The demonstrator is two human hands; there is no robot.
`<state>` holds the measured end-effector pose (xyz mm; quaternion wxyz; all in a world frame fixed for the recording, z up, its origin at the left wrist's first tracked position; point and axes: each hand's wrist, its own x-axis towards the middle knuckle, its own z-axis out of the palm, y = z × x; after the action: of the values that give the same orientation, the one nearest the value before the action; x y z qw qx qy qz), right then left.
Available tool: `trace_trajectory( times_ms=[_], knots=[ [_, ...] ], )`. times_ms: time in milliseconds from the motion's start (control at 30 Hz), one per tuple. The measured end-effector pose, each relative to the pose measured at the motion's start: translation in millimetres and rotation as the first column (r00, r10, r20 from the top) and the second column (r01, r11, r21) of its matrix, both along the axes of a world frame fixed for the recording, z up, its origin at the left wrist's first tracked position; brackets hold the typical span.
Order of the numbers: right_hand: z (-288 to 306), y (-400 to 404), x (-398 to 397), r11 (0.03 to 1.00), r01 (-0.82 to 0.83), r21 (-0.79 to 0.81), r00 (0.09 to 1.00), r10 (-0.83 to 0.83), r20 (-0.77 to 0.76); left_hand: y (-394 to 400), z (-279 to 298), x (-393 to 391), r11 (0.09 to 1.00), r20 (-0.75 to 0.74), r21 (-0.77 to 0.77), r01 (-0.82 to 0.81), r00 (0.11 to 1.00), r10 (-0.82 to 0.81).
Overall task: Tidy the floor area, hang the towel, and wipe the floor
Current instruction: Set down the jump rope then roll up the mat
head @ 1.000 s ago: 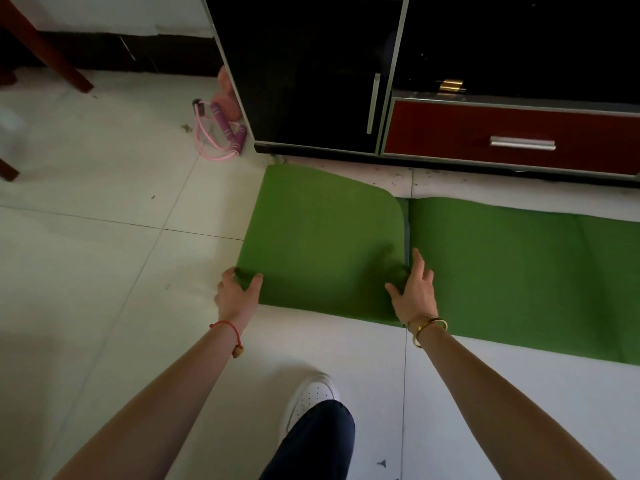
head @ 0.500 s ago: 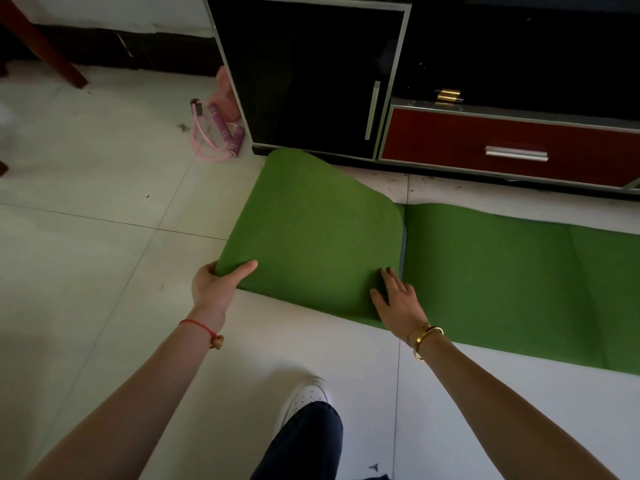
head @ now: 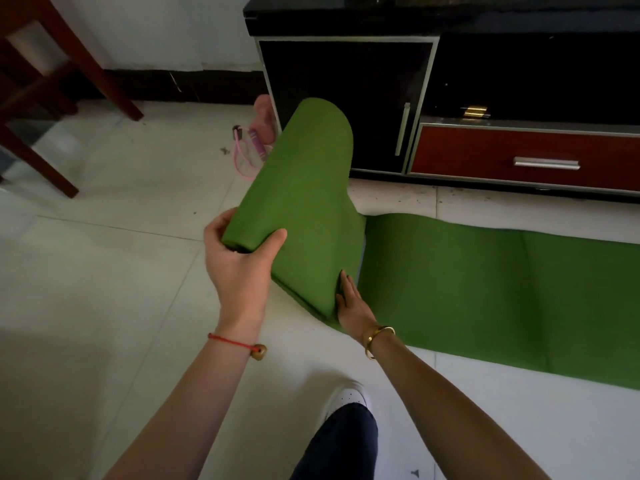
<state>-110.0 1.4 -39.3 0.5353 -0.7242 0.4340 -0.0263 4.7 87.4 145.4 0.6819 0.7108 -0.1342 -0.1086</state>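
Note:
A green mat (head: 485, 285) lies along the white tiled floor in front of a cabinet. Its left end is folded over and lifted off the floor. My left hand (head: 239, 268) grips the raised near corner of that folded end, thumb on top and fingers underneath. My right hand (head: 349, 303) is at the fold near the floor with its fingers slipped under the folded layer, so most of them are hidden. No towel is in view.
A black cabinet (head: 346, 98) with a red drawer (head: 519, 157) stands right behind the mat. A pink skipping rope (head: 249, 150) and a pink object lie by its left corner. Wooden chair legs (head: 41, 133) stand at far left. My white shoe (head: 346, 400) is below.
My left hand has lifted the folded end of the mat off the floor and up to the right. My right hand stayed at the fold and slid under the layer.

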Motion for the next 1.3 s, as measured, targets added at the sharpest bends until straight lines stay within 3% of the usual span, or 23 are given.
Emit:
trace_trajectory(
  times_ms=[200, 267, 400, 600, 733, 800, 867, 933, 1067, 1133, 1200, 1300],
  knots=[
    [40, -27, -33, 0.992, 0.105, -0.068, 0.993, -0.108, -0.052, -28, 14, -54, 0.965, 0.074, -0.025, 0.261, 0.963, -0.259],
    [62, -37, -55, 0.975, 0.212, 0.062, 0.976, -0.215, 0.045, -40, 14, -77, 0.944, 0.138, 0.001, 0.330, 0.935, -0.327],
    [108, -54, -106, 0.811, 0.409, 0.418, 0.815, -0.531, 0.232, -58, 4, -124, 0.882, 0.313, 0.132, 0.453, 0.825, -0.471],
    [151, -82, -186, 0.702, 0.581, 0.413, 0.619, -0.710, 0.335, -85, -23, -186, 0.757, 0.460, 0.312, 0.575, 0.606, -0.649],
    [148, -102, -223, 0.730, 0.640, 0.238, 0.705, -0.682, 0.195, -98, -53, -218, 0.593, 0.490, 0.486, 0.643, 0.361, -0.793],
    [135, -106, -239, 0.786, 0.604, 0.128, 0.784, -0.616, 0.078, -101, -68, -225, 0.444, 0.414, 0.543, 0.713, 0.233, -0.880],
    [117, -109, -252, 0.842, 0.540, -0.010, 0.841, -0.540, -0.029, -99, -84, -224, 0.349, 0.344, 0.568, 0.746, 0.171, -0.923],
    [97, -111, -261, 0.870, 0.487, -0.079, 0.867, -0.492, -0.075, -90, -99, -214, 0.407, 0.333, 0.560, 0.721, 0.254, -0.908],
    [64, -110, -269, 0.863, 0.493, -0.107, 0.858, -0.503, -0.103, -62, -132, -170, 0.624, 0.276, 0.599, 0.502, 0.602, -0.749],
    [49, -108, -273, 0.864, 0.496, -0.090, 0.852, -0.504, -0.140, -46, -148, -147, 0.610, 0.143, 0.687, 0.395, 0.749, -0.647],
    [35, -105, -277, 0.876, 0.474, -0.084, 0.848, -0.480, -0.225, -33, -162, -128, 0.546, -0.061, 0.731, 0.408, 0.837, -0.544],
    [17, -101, -280, 0.876, 0.464, -0.132, 0.826, -0.482, -0.292, -23, -178, -109, 0.486, -0.319, 0.686, 0.541, 0.824, -0.468]
  ],
)
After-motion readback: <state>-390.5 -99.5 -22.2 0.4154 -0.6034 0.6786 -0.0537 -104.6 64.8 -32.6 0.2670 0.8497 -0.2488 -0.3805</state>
